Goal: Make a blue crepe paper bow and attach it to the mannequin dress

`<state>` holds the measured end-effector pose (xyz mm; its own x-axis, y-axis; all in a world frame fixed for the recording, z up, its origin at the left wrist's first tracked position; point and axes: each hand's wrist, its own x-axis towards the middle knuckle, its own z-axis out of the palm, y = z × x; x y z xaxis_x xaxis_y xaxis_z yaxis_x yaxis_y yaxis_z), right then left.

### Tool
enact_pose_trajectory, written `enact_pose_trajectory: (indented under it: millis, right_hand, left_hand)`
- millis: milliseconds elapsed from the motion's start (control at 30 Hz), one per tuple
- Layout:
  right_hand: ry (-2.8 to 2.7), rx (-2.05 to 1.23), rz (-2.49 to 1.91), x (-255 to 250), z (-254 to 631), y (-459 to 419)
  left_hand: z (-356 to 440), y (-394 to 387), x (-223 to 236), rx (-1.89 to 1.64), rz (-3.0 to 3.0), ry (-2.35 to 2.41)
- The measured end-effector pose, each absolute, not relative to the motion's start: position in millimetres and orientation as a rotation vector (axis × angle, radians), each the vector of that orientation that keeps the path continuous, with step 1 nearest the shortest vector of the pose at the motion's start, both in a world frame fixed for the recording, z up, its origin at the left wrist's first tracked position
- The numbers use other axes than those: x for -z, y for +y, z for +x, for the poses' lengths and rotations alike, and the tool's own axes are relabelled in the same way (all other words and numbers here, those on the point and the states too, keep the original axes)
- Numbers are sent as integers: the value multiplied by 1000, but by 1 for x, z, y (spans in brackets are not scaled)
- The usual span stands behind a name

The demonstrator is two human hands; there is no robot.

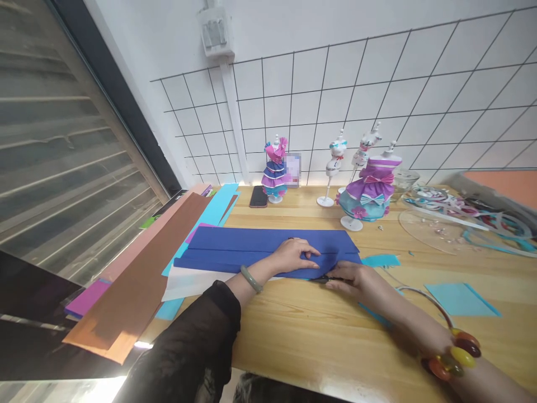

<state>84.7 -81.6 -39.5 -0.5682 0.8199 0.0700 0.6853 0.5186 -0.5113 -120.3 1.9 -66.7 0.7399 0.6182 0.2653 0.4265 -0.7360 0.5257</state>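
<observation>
On the head cam I see blue paper (235, 246) on the table (285, 347), my left hand (295, 254) resting on it, fingers loosely spread. Right hand (352, 275) pinches a dark tool (321, 279) by its near edge, mostly hidden, so can't tell what kind. White sheet's (188, 281) partly covered too.

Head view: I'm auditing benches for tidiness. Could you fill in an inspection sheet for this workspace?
Surface: pale wooden tabletop, partly covered.
Job's things: dark blue sheet, with a white sheet under its near edge; dark tool, mostly hidden.
Clutter: light blue piece, ribbons and phone.
Grip: left hand rests on the dark blue sheet; right hand holds the dark tool at that sheet's near edge.
Cables: nothing seen loose; white trunking on the wall.
Surroundings: gridded wall behind four small mannequins, two dressed.
</observation>
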Motion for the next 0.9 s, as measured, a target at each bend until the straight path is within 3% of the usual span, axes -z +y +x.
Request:
enact_pose_trajectory:
  millis: [900]
  right_hand:
    - [-2428, -618, -1280, 43, 70, -82]
  left_hand:
    - [-121, 1, 65, -569, 2495, 823]
